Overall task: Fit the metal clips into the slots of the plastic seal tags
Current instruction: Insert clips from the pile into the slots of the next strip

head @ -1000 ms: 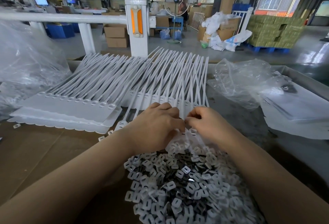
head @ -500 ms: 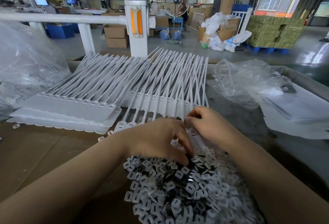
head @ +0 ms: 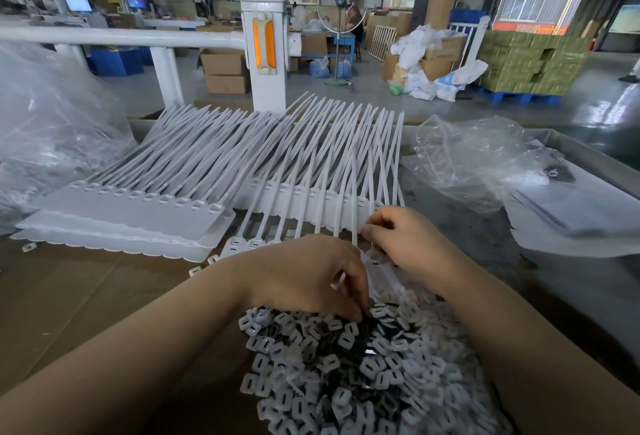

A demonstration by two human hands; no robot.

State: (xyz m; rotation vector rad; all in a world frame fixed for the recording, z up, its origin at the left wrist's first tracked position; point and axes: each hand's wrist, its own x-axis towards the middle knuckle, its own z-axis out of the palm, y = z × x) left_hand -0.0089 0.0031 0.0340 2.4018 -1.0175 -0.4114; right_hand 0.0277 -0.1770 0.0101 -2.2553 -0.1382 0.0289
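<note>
Here, left hand [head: 308, 275] pinching in metal clips [head: 346, 358], right hand [head: 408, 240] gripping seal tags [head: 377, 261], no legible writing.

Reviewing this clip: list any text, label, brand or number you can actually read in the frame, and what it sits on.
No text can be read.
Cardboard box in the background: a dark printed line, too small and blurred to read.
Monitors at far left: lit screens, content unreadable.
White sack on the floor: blue printing, blurred.
Seal tags, clip pile, left hand and right hand: no visible markings.
</note>
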